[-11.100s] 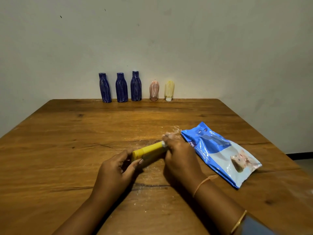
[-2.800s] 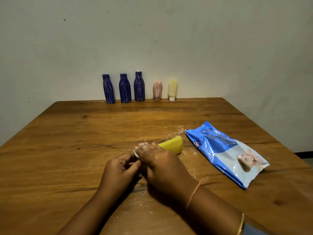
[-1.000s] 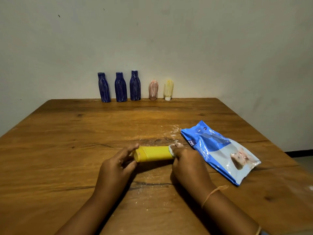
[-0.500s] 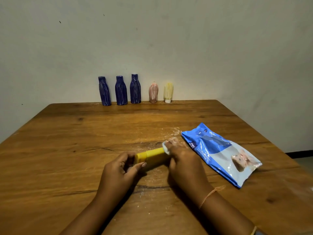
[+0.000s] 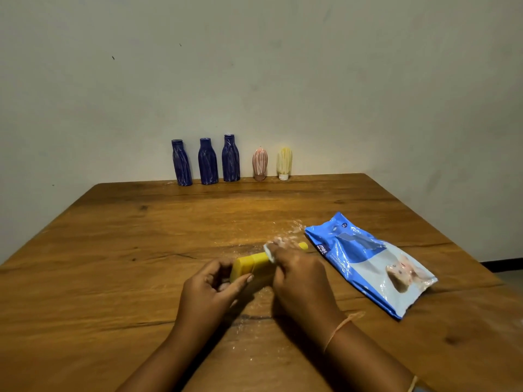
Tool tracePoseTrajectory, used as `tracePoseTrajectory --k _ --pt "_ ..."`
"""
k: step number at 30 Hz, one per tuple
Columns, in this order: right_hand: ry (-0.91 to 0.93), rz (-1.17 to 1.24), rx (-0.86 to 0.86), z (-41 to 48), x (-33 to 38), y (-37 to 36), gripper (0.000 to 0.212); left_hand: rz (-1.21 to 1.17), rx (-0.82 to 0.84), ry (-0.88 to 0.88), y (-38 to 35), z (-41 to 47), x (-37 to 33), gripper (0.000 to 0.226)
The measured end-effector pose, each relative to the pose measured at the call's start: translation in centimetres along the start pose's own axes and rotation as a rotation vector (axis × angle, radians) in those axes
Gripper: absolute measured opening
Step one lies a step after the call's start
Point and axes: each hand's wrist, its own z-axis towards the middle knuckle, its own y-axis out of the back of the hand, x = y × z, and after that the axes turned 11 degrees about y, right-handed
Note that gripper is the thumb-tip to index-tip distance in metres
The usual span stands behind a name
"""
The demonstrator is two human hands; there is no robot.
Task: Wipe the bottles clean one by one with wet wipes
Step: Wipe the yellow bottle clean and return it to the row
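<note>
The wooden table (image 5: 113,278) is filling the lower half of the frame, its far edge running along the wall and its side edges slanting out to the left and right. The blue wet-wipes pack (image 5: 365,261) is lying flat at centre right, its near corner close to the right edge. In the lower middle, well apart from both side edges, the right hand (image 5: 302,281) is curling over a yellow bottle (image 5: 254,264) lying on its side, pressing a white wet wipe (image 5: 270,251) around it. The left hand (image 5: 209,292) is pinching the cap end. The bottle is possibly resting on the wood, though the hands are hiding its underside. Three blue bottles (image 5: 208,165), a pink bottle (image 5: 259,164) and a pale yellow bottle (image 5: 284,164) are standing upright along the far edge.
</note>
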Motion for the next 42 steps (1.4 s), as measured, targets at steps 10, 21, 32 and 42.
tracePoseTrajectory --k 10,21,32,42 --pt "-0.389 0.777 -0.187 1.6 1.6 2.1 0.029 0.012 -0.026 -0.311 -2.3 -0.6 -5.0 0.024" --pt "-0.085 0.275 -0.26 1.2 1.5 3.2 0.037 -0.014 0.246 -0.119 -5.8 -2.0 -4.8 0.099" --pt "0.346 -0.175 0.018 0.9 1.2 2.2 0.049 -0.089 0.252 -0.052 -6.1 -0.6 -2.9 0.076" --pt "0.061 -0.022 0.01 0.4 -0.7 1.8 0.055 -0.146 0.233 -0.02 -4.8 0.4 -1.9 0.071"
